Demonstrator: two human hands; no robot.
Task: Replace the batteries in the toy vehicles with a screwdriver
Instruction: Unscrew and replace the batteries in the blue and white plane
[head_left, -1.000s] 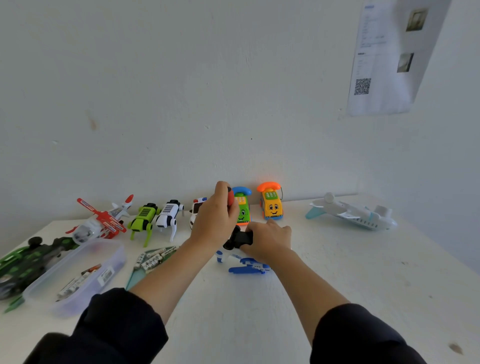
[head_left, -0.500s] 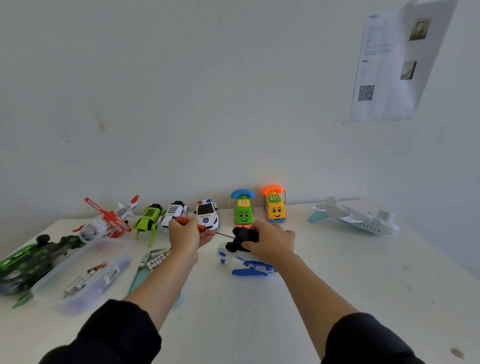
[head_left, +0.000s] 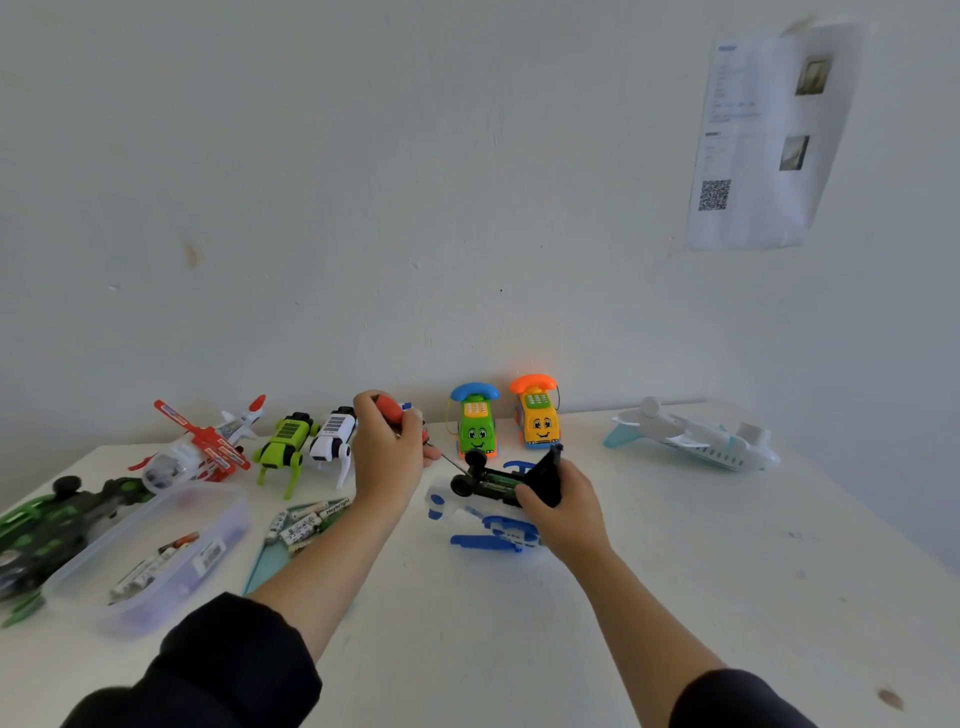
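Head view: a white police toy car (head_left: 410, 408) is mostly hidden behind the left hand (head_left: 387, 449); the blue-and-white toy helicopter (head_left: 483, 525) is partly covered by the right hand (head_left: 563, 512). Left hand grips a red-handled screwdriver (head_left: 392, 410), thin shaft slanting down-right, tip at the wheel end of a small black toy vehicle (head_left: 506, 480). Right hand grips that vehicle's rear, holding it above the helicopter. Loose batteries (head_left: 306, 519) lie by the left forearm. White tabletop (head_left: 675, 571), plain white wall (head_left: 363, 208), blurred printed sheet (head_left: 763, 140).
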